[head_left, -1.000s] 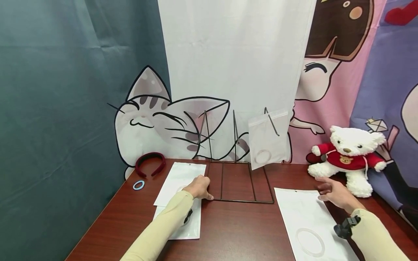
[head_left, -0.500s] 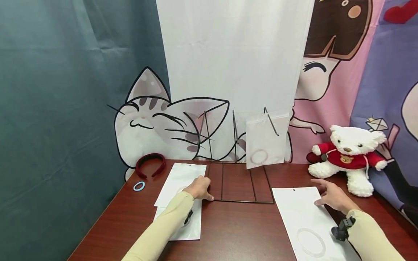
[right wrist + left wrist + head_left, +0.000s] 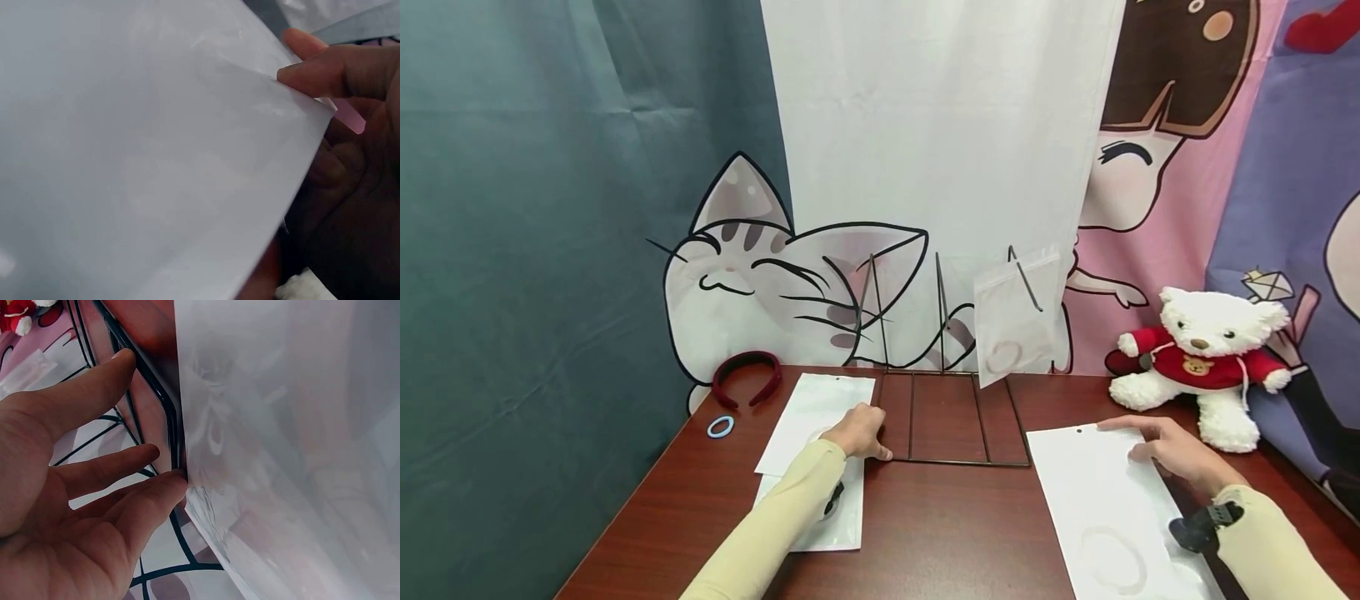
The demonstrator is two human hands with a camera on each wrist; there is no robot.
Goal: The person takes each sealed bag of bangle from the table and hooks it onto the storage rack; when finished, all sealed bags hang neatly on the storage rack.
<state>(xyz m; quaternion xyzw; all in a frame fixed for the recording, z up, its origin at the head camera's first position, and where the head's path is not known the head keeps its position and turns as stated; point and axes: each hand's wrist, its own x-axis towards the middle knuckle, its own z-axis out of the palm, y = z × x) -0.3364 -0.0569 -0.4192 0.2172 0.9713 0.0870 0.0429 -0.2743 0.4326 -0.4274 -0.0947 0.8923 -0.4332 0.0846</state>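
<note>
A black wire display rack (image 3: 953, 461) stands mid-table, its hooks rising at the back. My left hand (image 3: 857, 432) holds its front left corner; in the left wrist view the thumb and fingertips touch the bent bar (image 3: 169, 412). At the right lies a white plastic zip bag (image 3: 1097, 483) with a hang hole and a faint ring shape showing through. My right hand (image 3: 1187, 454) pinches the top right corner of this bag, thumb on top, as the right wrist view shows. A smaller white zip bag (image 3: 1017, 321) containing a ring hangs from the rack's right hook.
Two white bags (image 3: 831, 396) overlap under and beside my left forearm. A dark red headband (image 3: 747, 362) and a light blue ring (image 3: 720, 427) lie at the table's left edge. A white teddy bear (image 3: 1202, 358) in a red top sits behind my right hand.
My right hand has closed on the corner of the right bag, whose top edge has lifted slightly. The hanging bag swings a little. My left hand stays on the rack.
</note>
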